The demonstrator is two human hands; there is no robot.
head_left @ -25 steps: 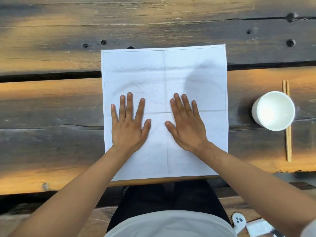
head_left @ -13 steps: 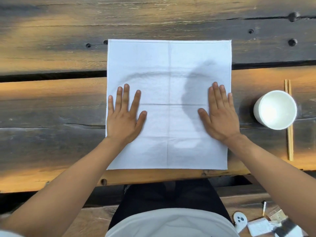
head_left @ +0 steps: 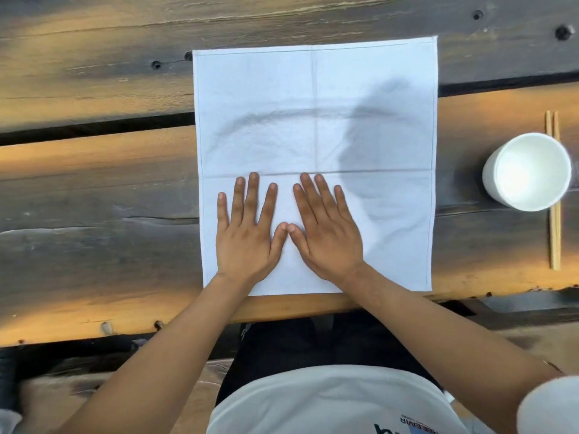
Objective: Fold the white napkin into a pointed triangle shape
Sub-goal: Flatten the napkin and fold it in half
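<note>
The white napkin (head_left: 316,120) lies spread flat as a full square on the wooden table, marked by one vertical and one horizontal crease. A curved wrinkle arcs across its upper half. My left hand (head_left: 246,228) rests palm down on the napkin's lower half, left of the middle crease, fingers apart. Beside it my right hand (head_left: 326,228) lies flat too, its thumb tip touching the left thumb. Neither hand holds anything.
A white paper cup (head_left: 528,170) stands to the right of the napkin, on top of a pair of wooden chopsticks (head_left: 554,214). The table's near edge (head_left: 297,308) runs just below the napkin. A dark gap (head_left: 94,126) splits the planks.
Both hands slid from the napkin's sides to its centre, and the thumbs now touch. The napkin stays flat in the same place.
</note>
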